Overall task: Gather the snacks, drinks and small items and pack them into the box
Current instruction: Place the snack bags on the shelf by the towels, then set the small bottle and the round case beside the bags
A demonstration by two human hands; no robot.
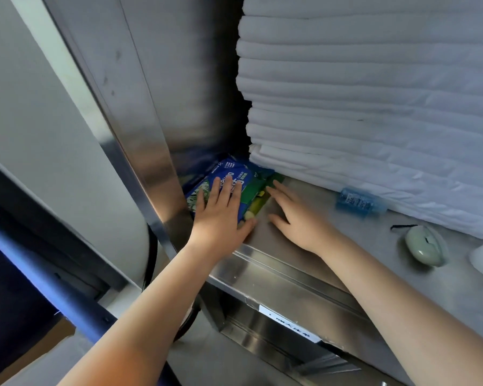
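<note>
The left hand is laid flat, fingers straight and spread, on top of a blue packet that lies in the far corner of a steel shelf. Nothing is gripped; the packet is only pressed from above. Just beside that palm, on its thumb side, a green packet is lodged against the blue one. Its far end is touched by the fingertips of the right hand, which is likewise flat and open on bare metal.

Both packets are wedged at the foot of a stack of folded white linen just past the fingertips. This is judged to be why flat palms are used rather than a pinch: little room is left for fingers to be curled round them, so a slide toward the shelf edge is called for first.

White lettering is printed across the blue packet under the left fingers, but it is blurred and partly covered, so no brand can be read. Well apart from the right hand, on its outer side, a small blue bottle lies against the linen, its label unreadable. Farther out are a pale green oval object and a black pin. Beneath the right forearm a white label strip carries dark characters too smeared to make out. Under the left forearm brown cardboard is glimpsed, possibly the box.
</note>
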